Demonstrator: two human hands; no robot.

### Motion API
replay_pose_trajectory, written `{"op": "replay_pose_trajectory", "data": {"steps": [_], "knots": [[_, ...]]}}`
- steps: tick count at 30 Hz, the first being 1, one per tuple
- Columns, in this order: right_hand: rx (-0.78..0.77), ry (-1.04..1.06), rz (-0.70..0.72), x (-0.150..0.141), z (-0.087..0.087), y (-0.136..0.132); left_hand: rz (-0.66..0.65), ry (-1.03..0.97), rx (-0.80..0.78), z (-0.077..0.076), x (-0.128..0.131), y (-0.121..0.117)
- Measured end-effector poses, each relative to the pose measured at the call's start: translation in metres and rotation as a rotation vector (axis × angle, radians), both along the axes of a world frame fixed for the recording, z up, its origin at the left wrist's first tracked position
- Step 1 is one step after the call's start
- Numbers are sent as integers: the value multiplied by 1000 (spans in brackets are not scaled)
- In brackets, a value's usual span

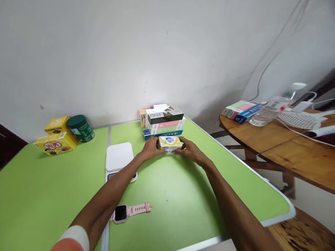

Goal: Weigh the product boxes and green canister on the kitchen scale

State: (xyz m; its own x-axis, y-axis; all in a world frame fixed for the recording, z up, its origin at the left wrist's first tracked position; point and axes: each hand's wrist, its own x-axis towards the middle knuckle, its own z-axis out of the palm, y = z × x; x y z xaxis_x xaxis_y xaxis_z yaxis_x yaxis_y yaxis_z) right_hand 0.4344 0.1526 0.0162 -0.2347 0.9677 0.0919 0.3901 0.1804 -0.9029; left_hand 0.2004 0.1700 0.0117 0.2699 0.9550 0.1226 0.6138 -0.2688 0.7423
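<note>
A yellow and white soap box [169, 141] with a blue shield logo sits between my two hands near the back of the green table. My left hand [151, 149] grips its left end, and my right hand [192, 152] holds the right end, thumbs toward the front. Right behind it is a stack of boxes: a black and white box [165, 115] on top, a pink and white box [167, 126] under that, and a blue box [163, 134] at the bottom. More cartons show partly behind the stack.
A white scale [119, 157] lies left of my hands, partly under my left forearm. Nearer is a pink-strapped smartwatch [120, 213]. Yellow snack boxes [59, 141] and a green canister [80, 128] stand at the left. On the right, a wooden table [290, 139] holds boxes and a plastic bottle [270, 111].
</note>
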Motion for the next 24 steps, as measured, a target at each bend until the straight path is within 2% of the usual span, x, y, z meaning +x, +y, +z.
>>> {"op": "replay_pose_trajectory", "data": {"steps": [4, 7, 11, 14, 16, 18, 20, 22, 24], "knots": [[2, 30, -27, 12, -3, 10, 24, 94, -6, -1, 18, 13], [-18, 53, -113, 24, -8, 11, 43, 88, 13, -2, 34, 16], [36, 39, -348, 31, -21, 2, 67, 27, 10, -6, 60, 18], [89, 27, -592, 19, -32, -16, 99, -73, -33, -7, 74, 17], [81, 39, -695, 5, -38, -31, 115, -152, -58, -6, 75, 10], [57, 47, -715, -9, -43, -46, 90, -212, -64, -5, 64, -5], [48, 18, -680, -18, -44, -57, 32, -256, -41, -3, 39, -27], [53, -49, -642, -23, -43, -65, 2, -290, 37, 1, 0, -52], [46, -120, -623, -25, -38, -73, 92, -294, 172, 4, -54, -76]]}}
